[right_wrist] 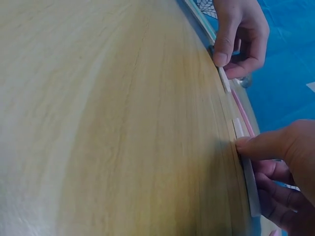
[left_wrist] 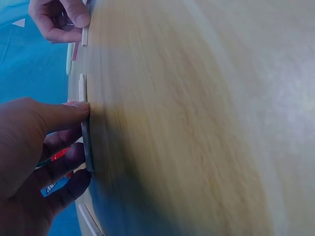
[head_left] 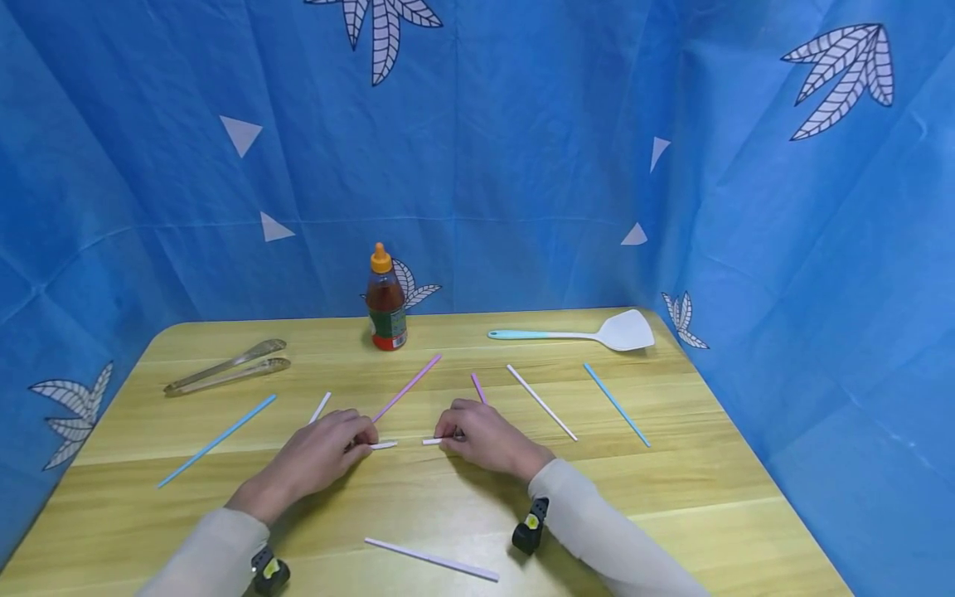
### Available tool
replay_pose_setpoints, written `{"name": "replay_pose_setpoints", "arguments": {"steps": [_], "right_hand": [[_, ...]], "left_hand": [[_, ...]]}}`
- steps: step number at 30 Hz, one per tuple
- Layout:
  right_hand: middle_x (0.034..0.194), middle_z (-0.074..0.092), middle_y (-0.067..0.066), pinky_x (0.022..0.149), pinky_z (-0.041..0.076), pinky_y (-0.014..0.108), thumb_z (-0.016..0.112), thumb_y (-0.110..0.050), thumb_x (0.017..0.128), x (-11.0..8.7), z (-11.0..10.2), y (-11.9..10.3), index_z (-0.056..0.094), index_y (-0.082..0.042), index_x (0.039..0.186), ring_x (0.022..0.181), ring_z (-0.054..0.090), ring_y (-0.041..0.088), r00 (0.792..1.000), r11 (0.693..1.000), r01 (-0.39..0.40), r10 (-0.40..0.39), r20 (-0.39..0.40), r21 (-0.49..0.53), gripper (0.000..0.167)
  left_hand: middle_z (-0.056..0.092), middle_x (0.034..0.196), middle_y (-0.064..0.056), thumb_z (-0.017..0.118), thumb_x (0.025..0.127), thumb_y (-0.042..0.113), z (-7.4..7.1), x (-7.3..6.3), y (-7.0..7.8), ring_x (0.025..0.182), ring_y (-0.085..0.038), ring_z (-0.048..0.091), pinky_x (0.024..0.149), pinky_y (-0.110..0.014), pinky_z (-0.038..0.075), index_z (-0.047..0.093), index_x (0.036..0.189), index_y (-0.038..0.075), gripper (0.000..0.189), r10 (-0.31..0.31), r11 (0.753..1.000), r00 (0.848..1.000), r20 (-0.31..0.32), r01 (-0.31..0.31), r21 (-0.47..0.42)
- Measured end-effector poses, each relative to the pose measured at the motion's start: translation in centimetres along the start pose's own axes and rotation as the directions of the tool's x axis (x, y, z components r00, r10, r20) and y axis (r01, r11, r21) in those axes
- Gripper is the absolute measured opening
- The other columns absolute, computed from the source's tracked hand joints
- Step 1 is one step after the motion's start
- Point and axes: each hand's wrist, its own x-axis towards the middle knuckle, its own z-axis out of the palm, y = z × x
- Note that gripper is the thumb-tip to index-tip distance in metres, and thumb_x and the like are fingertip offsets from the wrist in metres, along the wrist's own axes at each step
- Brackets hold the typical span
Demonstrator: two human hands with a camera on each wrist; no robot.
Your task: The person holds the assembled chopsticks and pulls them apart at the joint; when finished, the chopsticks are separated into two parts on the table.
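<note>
Between thumb and fingers, my left hand (head_left: 328, 452) pinches a white straw (head_left: 384, 445), whose tip sticks out to the right. My right hand (head_left: 485, 435) pinches another white straw (head_left: 431, 442), its end pointing left. A short gap lies between the two facing ends, roughly in line and low over the wooden table (head_left: 418, 497). In the right wrist view, the right hand's straw (right_wrist: 251, 189) runs along beneath the fingers. The left wrist view has the left hand's straw (left_wrist: 82, 88) under the thumb. A pink straw (head_left: 406, 387) lies just beyond the left hand.
Blue straws lie at left (head_left: 216, 441) and right (head_left: 617, 405). A white straw (head_left: 542, 402) rests right of the hands, a pale lilac straw (head_left: 433, 560) near the front. Behind stand metal tongs (head_left: 224, 367), a sauce bottle (head_left: 387, 307) and a white spatula (head_left: 625, 331).
</note>
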Motion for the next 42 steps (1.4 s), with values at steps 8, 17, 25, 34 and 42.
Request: {"name": "replay_pose_setpoints", "arguments": {"steps": [8,17,25,34,42], "right_hand": [[0.103,0.071,0.000,0.089,0.060,0.024,0.078,-0.012,0.102,-0.2,0.1,0.0,0.080,-0.012,0.111,0.096,0.069,0.011,1.000,1.000,-0.005,0.005,0.000,0.000,0.009],[0.103,0.071,0.001,0.089,0.060,0.024,0.077,-0.011,0.102,-0.2,0.1,0.1,0.080,-0.011,0.112,0.097,0.070,0.012,1.000,1.000,0.012,-0.012,-0.008,0.009,0.010],[0.103,0.071,0.001,0.089,0.060,0.024,0.077,-0.010,0.102,0.0,0.1,0.4,0.080,-0.011,0.111,0.096,0.070,0.011,1.000,1.000,0.024,-0.024,-0.002,0.003,0.009],[0.104,0.070,0.001,0.090,0.060,0.025,0.076,-0.011,0.103,-0.1,0.2,0.3,0.079,-0.011,0.112,0.098,0.070,0.012,1.000,1.000,0.012,-0.012,0.003,0.004,0.010],[0.104,0.070,0.000,0.089,0.060,0.025,0.077,-0.012,0.103,-0.1,0.3,0.3,0.080,-0.011,0.112,0.097,0.069,0.011,1.000,1.000,0.002,-0.002,0.001,-0.005,0.010]], "left_hand": [[0.066,0.096,0.016,0.080,0.099,0.014,-0.1,-0.2,-0.1,0.092,-0.005,0.062,0.081,-0.038,0.057,0.075,0.103,0.027,0.014,0.017,1.000,1.000,-0.006,-0.017,-0.006],[0.068,0.099,0.015,0.082,0.099,0.017,-0.2,-0.3,0.4,0.098,-0.008,0.064,0.086,-0.039,0.059,0.077,0.106,0.025,0.012,0.032,0.999,0.999,-0.037,-0.033,-0.028],[0.067,0.103,0.019,0.078,0.103,0.025,-0.6,-2.0,3.6,0.097,-0.001,0.063,0.087,-0.032,0.058,0.075,0.112,0.025,0.009,0.201,0.956,0.976,0.078,-0.179,-0.231],[0.064,0.105,0.022,0.083,0.097,0.040,1.3,-4.4,6.0,0.096,0.006,0.056,0.083,-0.023,0.054,0.075,0.111,0.032,0.018,0.320,0.924,0.920,0.224,-0.251,-0.290],[0.062,0.096,0.026,0.079,0.100,0.027,2.1,-4.7,6.1,0.089,0.011,0.055,0.080,-0.018,0.051,0.074,0.102,0.033,0.008,0.404,0.893,0.897,0.178,-0.344,-0.292]]}}
